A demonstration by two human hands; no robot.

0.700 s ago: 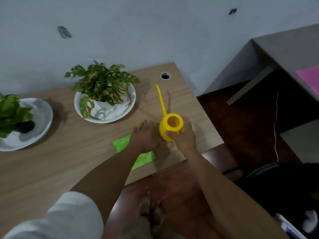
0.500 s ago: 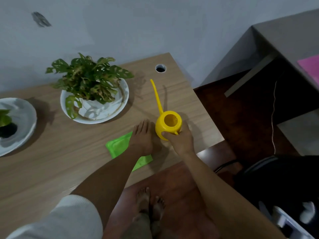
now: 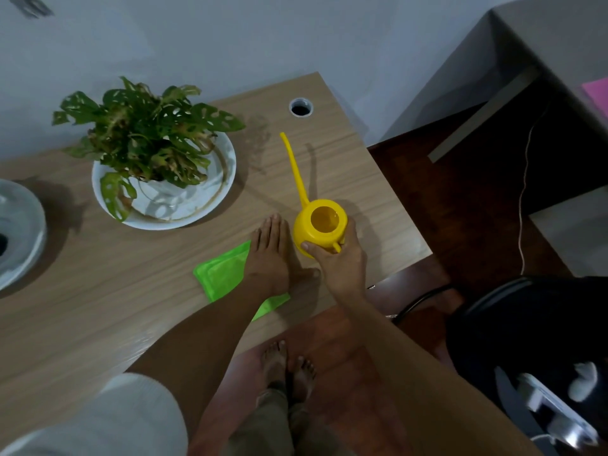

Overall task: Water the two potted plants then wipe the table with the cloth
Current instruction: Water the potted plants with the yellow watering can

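A yellow watering can (image 3: 320, 225) with a long thin spout stands on the wooden table (image 3: 98, 307) near its right edge. My right hand (image 3: 339, 258) grips the can's body and handle from the near side. My left hand (image 3: 271, 255) rests flat on the table, fingers straight, covering part of a bright green cloth (image 3: 223, 274). A leafy potted plant (image 3: 148, 143) stands in a white saucer (image 3: 210, 205) at the back. The second plant's white saucer (image 3: 16, 232) shows at the left edge, its plant out of view.
A round cable hole (image 3: 300, 107) is in the table's back right corner. Beyond the right edge lie dark floor, a grey desk (image 3: 543, 54) and a black chair (image 3: 526, 324). My bare feet (image 3: 286, 366) stand under the near edge.
The view has swung right, so the left plant has slid out of frame. My right hand has closed more firmly round the can; my left hand stays flat on the cloth.
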